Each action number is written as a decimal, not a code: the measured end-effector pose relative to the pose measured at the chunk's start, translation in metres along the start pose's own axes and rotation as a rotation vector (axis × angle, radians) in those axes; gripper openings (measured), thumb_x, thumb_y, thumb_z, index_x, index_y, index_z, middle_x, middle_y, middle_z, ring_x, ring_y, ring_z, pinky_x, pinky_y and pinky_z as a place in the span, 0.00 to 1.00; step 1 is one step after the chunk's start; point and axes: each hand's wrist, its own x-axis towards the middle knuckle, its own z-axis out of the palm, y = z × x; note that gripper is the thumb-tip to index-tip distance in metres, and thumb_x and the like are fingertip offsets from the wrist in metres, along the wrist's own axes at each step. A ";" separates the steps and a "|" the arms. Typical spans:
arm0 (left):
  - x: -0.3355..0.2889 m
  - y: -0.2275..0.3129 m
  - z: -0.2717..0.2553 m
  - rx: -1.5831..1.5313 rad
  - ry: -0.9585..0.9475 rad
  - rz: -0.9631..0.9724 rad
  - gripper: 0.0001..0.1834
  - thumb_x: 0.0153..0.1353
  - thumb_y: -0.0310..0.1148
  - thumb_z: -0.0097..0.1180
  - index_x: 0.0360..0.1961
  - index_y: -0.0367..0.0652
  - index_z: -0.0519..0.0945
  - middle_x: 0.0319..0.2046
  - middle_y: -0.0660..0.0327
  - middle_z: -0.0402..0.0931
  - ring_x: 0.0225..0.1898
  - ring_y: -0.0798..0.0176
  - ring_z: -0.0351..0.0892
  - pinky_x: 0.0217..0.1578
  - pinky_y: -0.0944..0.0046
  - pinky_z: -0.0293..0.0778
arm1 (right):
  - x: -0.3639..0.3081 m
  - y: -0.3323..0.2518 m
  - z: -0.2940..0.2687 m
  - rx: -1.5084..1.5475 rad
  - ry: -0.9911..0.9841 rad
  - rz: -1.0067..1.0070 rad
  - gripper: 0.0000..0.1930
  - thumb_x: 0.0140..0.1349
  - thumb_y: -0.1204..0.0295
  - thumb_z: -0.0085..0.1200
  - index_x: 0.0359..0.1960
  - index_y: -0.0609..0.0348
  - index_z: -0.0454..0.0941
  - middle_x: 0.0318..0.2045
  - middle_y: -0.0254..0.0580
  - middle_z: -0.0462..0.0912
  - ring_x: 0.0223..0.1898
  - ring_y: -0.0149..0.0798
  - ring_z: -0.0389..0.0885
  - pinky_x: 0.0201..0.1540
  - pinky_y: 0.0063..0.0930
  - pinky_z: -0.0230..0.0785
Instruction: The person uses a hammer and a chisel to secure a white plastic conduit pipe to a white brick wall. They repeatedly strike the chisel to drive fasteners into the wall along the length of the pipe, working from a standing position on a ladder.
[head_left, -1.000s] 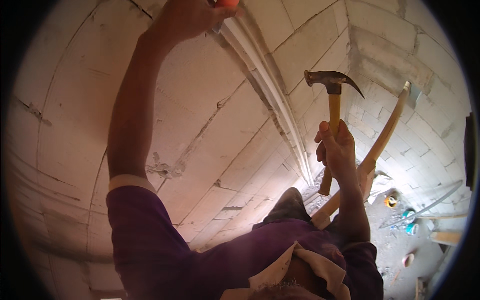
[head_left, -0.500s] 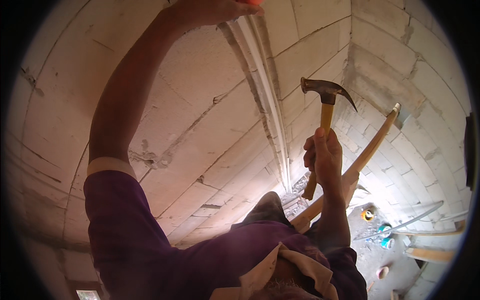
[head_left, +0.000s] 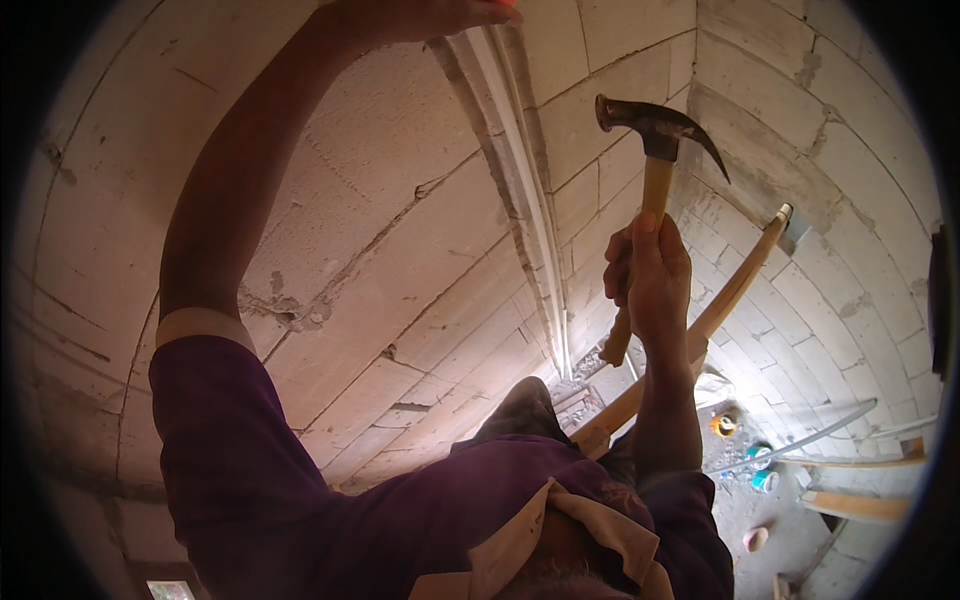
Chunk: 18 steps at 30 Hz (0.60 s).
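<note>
My right hand (head_left: 655,275) is closed around the wooden handle of a claw hammer (head_left: 660,170). The dark head is uppermost, its striking face to the left and its claw curving right. Up at the picture's top edge my left hand (head_left: 425,18) reaches high against the block wall (head_left: 380,220). Its fingers close on an orange-red thing (head_left: 497,4), mostly cut off by the edge, so its kind is hidden. Below that hand, pale pipes (head_left: 525,170) run down a channel cut into the wall. The hammer is held apart from the wall.
A long wooden beam (head_left: 740,285) slants up behind my right arm towards the right-hand wall (head_left: 830,270). On the floor at lower right lie an orange roll (head_left: 724,425), teal round items (head_left: 764,481), a grey tube (head_left: 830,430) and a plank (head_left: 855,505).
My right hand has lifted the hammer a little higher. The left hand stays at the top edge, and the view has shifted slightly.
</note>
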 end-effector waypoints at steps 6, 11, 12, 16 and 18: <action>0.002 -0.019 0.009 -0.010 0.061 0.040 0.27 0.57 0.36 0.71 0.55 0.42 0.74 0.44 0.53 0.83 0.43 0.58 0.85 0.47 0.62 0.80 | 0.009 -0.024 0.011 0.001 0.012 -0.115 0.23 0.76 0.51 0.41 0.33 0.60 0.69 0.20 0.35 0.74 0.15 0.26 0.72 0.17 0.23 0.63; 0.002 -0.022 0.013 -0.041 0.061 0.068 0.27 0.57 0.36 0.71 0.55 0.44 0.75 0.44 0.55 0.83 0.43 0.58 0.85 0.47 0.63 0.80 | 0.014 -0.038 0.015 -0.015 0.011 -0.204 0.22 0.76 0.52 0.42 0.33 0.60 0.69 0.17 0.32 0.72 0.15 0.25 0.71 0.17 0.23 0.63; 0.001 -0.021 0.013 -0.045 0.061 0.073 0.27 0.57 0.35 0.71 0.55 0.45 0.75 0.44 0.55 0.83 0.42 0.58 0.85 0.47 0.63 0.80 | 0.016 -0.040 0.016 -0.041 0.034 -0.260 0.21 0.76 0.53 0.42 0.33 0.60 0.69 0.17 0.32 0.72 0.15 0.24 0.70 0.17 0.23 0.63; -0.005 -0.016 0.014 0.028 0.085 0.107 0.22 0.56 0.36 0.71 0.50 0.44 0.79 0.40 0.55 0.84 0.41 0.58 0.85 0.45 0.62 0.80 | 0.033 -0.053 0.020 -0.128 0.113 -0.516 0.19 0.76 0.56 0.43 0.34 0.60 0.68 0.16 0.31 0.70 0.16 0.25 0.70 0.18 0.26 0.63; 0.000 -0.019 0.017 0.065 0.031 0.079 0.20 0.55 0.36 0.71 0.47 0.43 0.81 0.38 0.55 0.84 0.40 0.57 0.85 0.44 0.62 0.80 | 0.042 -0.057 0.022 -0.094 0.131 -0.641 0.17 0.75 0.59 0.46 0.33 0.60 0.67 0.14 0.36 0.71 0.17 0.29 0.74 0.18 0.33 0.64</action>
